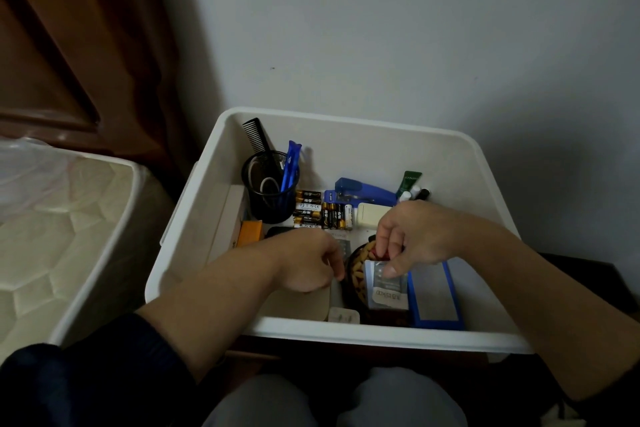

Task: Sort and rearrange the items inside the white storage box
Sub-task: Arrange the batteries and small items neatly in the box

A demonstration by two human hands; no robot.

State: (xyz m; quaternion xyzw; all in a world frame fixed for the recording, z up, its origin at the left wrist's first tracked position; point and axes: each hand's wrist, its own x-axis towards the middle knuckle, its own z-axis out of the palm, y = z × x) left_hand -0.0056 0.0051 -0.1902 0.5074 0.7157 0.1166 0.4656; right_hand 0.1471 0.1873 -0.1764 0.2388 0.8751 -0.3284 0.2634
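Note:
The white storage box (363, 128) stands open below me. My right hand (415, 236) pinches a small clear packet (384, 284) over a dark round container (356, 274) of yellow pieces, next to a blue-edged flat box (434, 295). My left hand (308, 263) reaches in at the near left with curled fingers resting by a beige flat item (298, 305); what it holds is hidden. Further back are batteries (322, 211), a blue stapler (363, 192), a cream case (372, 215), a black mesh cup (270, 191) with blue pens and a black comb (256, 135), and an orange box (250, 233).
A mattress (52, 236) in clear plastic lies to the left, close to the box. A dark wooden panel (69, 45) rises behind it. The pale wall (415, 28) backs the box. A green tube (410, 180) and small bottles stand at the far right inside.

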